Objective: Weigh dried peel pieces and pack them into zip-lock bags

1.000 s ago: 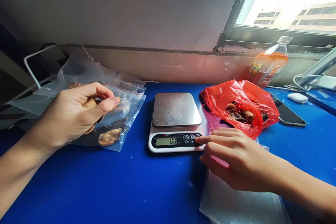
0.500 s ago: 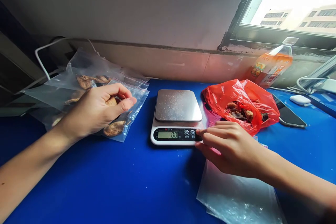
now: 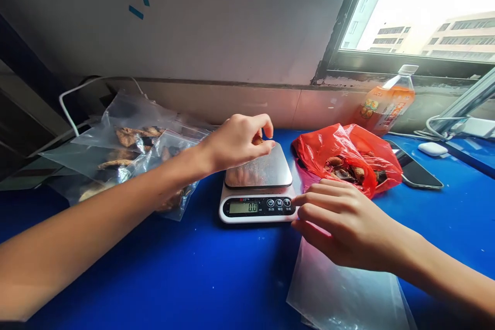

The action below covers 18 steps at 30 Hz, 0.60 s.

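Note:
My left hand (image 3: 243, 139) hovers above the steel plate of a digital kitchen scale (image 3: 258, 174). Its fingers are closed around a brown dried mushroom (image 3: 258, 139), mostly hidden by the hand. The scale's display reads 0.0. At the scale's lower right corner is my right hand (image 3: 340, 221), fingers loosely bent and apart, with nothing visible in it. Its fingertips are beside the rightmost button; whether they touch the scale I cannot tell. Right of the scale, a red plastic bag (image 3: 317, 147) lies with its mouth showing dried mushrooms. Clear zip bags (image 3: 351, 294) lie flat below my right hand.
Filled clear bags of dried mushrooms (image 3: 135, 136) lie at the left, partly behind my left arm. At the back right are an orange drink bottle (image 3: 390, 100), a phone (image 3: 421, 170), a white earbud case (image 3: 432, 149) and white cables. A wall closes the blue table's back.
My left hand has moved right from the filled bags to above the scale plate, carrying the mushroom. My right fingers have drawn slightly back from the buttons. The view has shifted a little.

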{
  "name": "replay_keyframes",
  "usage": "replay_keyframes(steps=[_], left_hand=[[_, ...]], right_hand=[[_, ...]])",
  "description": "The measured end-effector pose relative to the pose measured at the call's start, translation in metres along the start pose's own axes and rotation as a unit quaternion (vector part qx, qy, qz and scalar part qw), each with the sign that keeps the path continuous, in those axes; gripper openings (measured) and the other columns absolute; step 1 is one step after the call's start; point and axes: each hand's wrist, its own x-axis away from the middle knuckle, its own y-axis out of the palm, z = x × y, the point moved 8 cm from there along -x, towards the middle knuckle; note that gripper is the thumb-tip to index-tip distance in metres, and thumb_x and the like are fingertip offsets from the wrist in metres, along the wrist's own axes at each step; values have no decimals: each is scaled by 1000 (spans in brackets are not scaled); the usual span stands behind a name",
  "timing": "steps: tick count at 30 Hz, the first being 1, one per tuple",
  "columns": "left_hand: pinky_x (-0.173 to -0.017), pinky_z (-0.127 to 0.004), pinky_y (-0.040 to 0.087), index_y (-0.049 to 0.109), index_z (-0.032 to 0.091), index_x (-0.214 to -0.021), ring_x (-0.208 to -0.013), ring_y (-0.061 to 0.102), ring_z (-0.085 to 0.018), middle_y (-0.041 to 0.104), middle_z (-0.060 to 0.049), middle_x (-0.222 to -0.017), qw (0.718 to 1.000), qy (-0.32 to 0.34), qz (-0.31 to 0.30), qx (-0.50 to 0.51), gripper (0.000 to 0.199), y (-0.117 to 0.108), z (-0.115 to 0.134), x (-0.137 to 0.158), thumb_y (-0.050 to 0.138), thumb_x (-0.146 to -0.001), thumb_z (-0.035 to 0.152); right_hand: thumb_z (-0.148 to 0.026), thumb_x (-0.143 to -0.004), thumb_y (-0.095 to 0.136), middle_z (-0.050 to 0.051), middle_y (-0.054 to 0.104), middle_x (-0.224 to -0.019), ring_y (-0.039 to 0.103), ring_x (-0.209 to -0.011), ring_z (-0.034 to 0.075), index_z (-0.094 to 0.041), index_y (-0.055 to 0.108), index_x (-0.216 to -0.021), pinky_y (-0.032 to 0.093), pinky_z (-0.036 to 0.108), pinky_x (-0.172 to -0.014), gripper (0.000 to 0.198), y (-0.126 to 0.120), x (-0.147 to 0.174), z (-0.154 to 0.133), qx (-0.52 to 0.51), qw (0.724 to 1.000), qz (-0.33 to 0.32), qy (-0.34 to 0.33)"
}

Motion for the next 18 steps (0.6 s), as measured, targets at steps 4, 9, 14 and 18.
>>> replay_keyframes(steps=[4, 9, 14, 18], left_hand=[[-57, -25, 38, 66, 17, -91, -58, 57, -13, 65, 2, -68, 996, 49, -22, -67, 12, 21, 9, -21, 64, -85, 27], [-63, -27, 41, 72, 17, -87, -67, 60, -15, 69, -3, -82, 991, 52, -57, -105, 15, 38, 2, -17, 61, -87, 28], [-66, -29, 44, 75, 18, -94, -72, 62, -17, 68, -5, -91, 989, 46, -69, -119, 22, 41, -5, -14, 57, -90, 31], [-70, -29, 46, 73, 19, -97, -76, 62, -18, 66, -5, -96, 992, 38, -68, -102, 24, 43, -4, -14, 54, -92, 33]], right_hand=[[-19, -97, 49, 4, 65, -71, 50, -61, 13, -16, 62, -74, 37, 29, -61, 27, -3, 4, 5, 3, 1000, -11, -4], [-19, -97, 51, 3, 64, -69, 53, -62, 14, -17, 64, -78, 39, 30, -64, 23, -9, 8, 15, 10, 1000, -4, -4], [-18, -96, 51, 3, 64, -70, 56, -63, 14, -17, 65, -79, 41, 31, -69, 22, -13, 10, 22, 19, 1000, 3, -2], [-20, -97, 52, 3, 66, -70, 58, -64, 14, -17, 65, -81, 43, 31, -70, 21, -16, 11, 25, 26, 1000, 16, -3]])
